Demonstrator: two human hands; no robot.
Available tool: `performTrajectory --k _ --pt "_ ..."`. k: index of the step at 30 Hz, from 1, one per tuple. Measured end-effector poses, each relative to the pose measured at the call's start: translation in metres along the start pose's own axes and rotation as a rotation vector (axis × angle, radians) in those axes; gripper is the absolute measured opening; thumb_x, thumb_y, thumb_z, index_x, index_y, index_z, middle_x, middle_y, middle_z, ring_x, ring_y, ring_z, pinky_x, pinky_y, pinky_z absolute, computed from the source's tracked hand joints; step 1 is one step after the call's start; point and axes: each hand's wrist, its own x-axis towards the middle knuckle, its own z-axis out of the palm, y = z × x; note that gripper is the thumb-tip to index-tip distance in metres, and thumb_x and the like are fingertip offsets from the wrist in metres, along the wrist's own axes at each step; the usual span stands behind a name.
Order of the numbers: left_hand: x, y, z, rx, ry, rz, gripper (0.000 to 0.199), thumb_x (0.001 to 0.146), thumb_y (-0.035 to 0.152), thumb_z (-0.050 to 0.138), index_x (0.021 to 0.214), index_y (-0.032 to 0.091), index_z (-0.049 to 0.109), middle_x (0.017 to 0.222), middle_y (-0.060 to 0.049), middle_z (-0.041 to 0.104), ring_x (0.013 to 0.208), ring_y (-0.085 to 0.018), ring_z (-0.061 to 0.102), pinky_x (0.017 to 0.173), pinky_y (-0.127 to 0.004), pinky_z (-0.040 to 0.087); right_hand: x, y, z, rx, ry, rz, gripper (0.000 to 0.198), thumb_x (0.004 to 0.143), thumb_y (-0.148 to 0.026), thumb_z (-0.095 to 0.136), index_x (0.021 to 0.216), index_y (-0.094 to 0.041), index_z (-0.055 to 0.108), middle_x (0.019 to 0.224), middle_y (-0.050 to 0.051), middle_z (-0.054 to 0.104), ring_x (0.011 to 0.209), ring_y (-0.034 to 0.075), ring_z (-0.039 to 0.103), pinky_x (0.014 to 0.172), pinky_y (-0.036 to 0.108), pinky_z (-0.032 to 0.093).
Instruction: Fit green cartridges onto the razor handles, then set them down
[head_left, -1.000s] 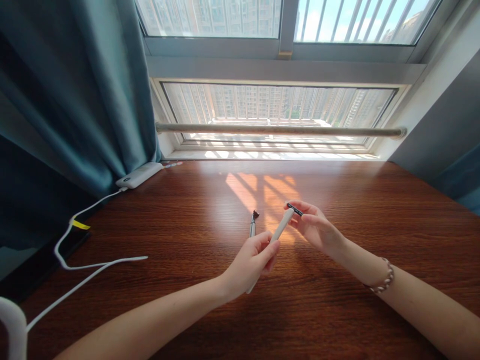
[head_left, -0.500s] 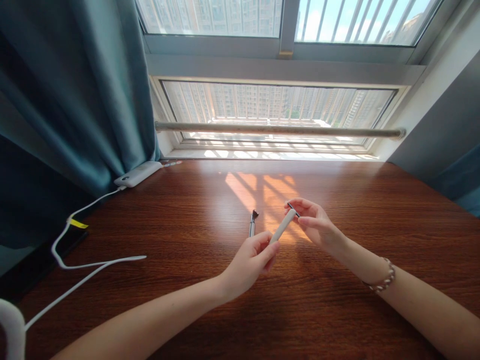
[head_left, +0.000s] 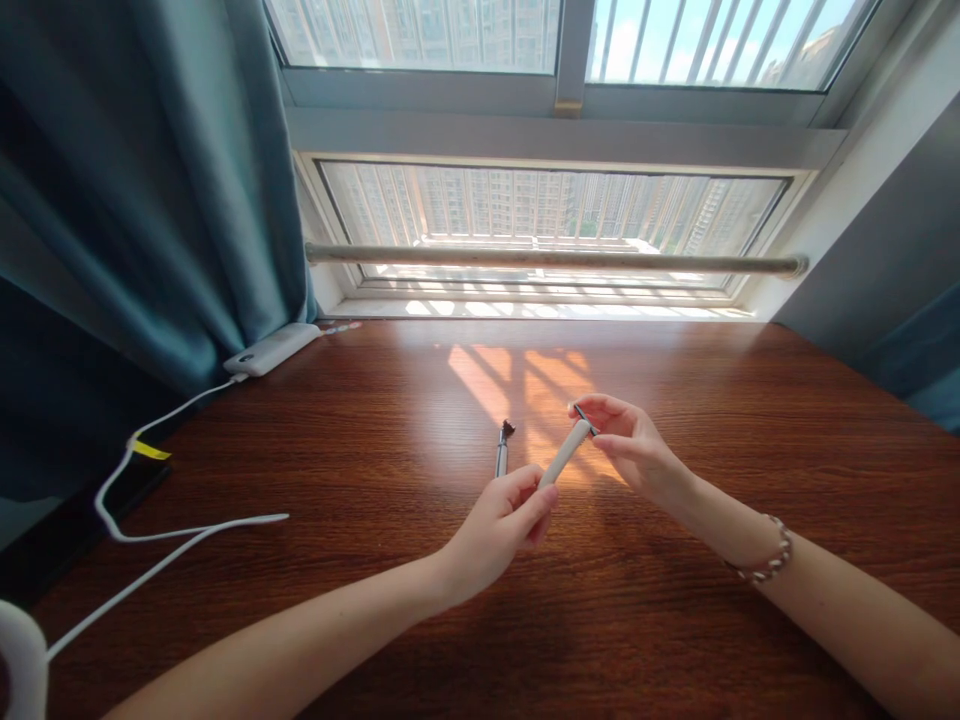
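Note:
My left hand (head_left: 517,510) is closed round a slim off-white stick (head_left: 564,455), which slants up and away to the right. Between the fingertips of my right hand (head_left: 626,435) is a thin dark strip (head_left: 584,417). It lies across the far end of the off-white stick; whether the two touch I cannot tell. On the table just beyond my left hand is a slender silver stick (head_left: 502,455) with a dark, brush-like tip. My left hand hides its near end.
The brown wooden table (head_left: 712,400) runs to the window. At its far left, by the blue curtain (head_left: 225,200), lies a white power strip or adapter (head_left: 274,350). A white cable (head_left: 187,533) loops across the left side near a yellow tag (head_left: 152,450).
The view has shifted very slightly. Both hands keep almost the same pose, the off-white stick and dark strip still held.

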Motion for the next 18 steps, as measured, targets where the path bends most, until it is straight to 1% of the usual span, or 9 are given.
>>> performTrajectory --k 5,8,11,14,18 --pt "0.0018 -0.0015 0.0003 -0.067 0.021 -0.01 0.032 0.083 0.041 0.044 0.063 0.015 0.044 0.049 0.006 0.039 0.043 -0.005 0.032 0.043 -0.02 0.024 0.0006 0.0005 -0.001 -0.072 0.028 -0.023 0.035 0.06 -0.02 0.073 0.093 -0.027 0.064 0.092 0.001 0.062 0.084 0.017 0.053 0.077 0.031 0.041" --pt "0.0039 -0.0031 -0.0011 -0.163 0.031 -0.019 0.03 0.083 0.041 0.044 0.067 0.015 0.045 0.047 0.006 0.038 0.042 -0.005 0.03 0.041 -0.019 0.022 0.0009 0.0001 -0.0001 -0.111 0.011 -0.059 0.035 0.06 -0.02 0.073 0.093 -0.026 0.064 0.093 0.001 0.062 0.083 0.016 0.052 0.077 0.031 0.04" --pt "0.0053 -0.0045 -0.0022 -0.228 0.014 -0.028 0.028 0.083 0.04 0.044 0.069 0.016 0.045 0.046 0.007 0.038 0.04 -0.004 0.028 0.04 -0.018 0.021 0.0004 -0.0004 0.0012 -0.155 -0.009 -0.081 0.036 0.06 -0.019 0.073 0.094 -0.027 0.063 0.094 0.001 0.061 0.084 0.016 0.051 0.077 0.031 0.04" --pt "0.0057 -0.005 -0.0022 -0.225 -0.01 -0.047 0.03 0.083 0.041 0.045 0.068 0.015 0.044 0.047 0.006 0.039 0.04 -0.004 0.029 0.04 -0.018 0.021 -0.0002 -0.0007 0.0016 -0.183 -0.002 -0.081 0.038 0.06 -0.018 0.074 0.095 -0.027 0.062 0.094 0.001 0.059 0.082 0.016 0.051 0.074 0.03 0.04" --pt "0.0063 -0.0044 -0.0024 -0.221 -0.002 -0.065 0.032 0.081 0.044 0.045 0.069 0.015 0.045 0.046 0.006 0.04 0.04 -0.005 0.029 0.039 -0.019 0.019 -0.0006 -0.0014 0.002 -0.193 0.0 -0.086 0.039 0.06 -0.018 0.074 0.095 -0.027 0.062 0.092 0.001 0.059 0.081 0.015 0.051 0.072 0.029 0.04"
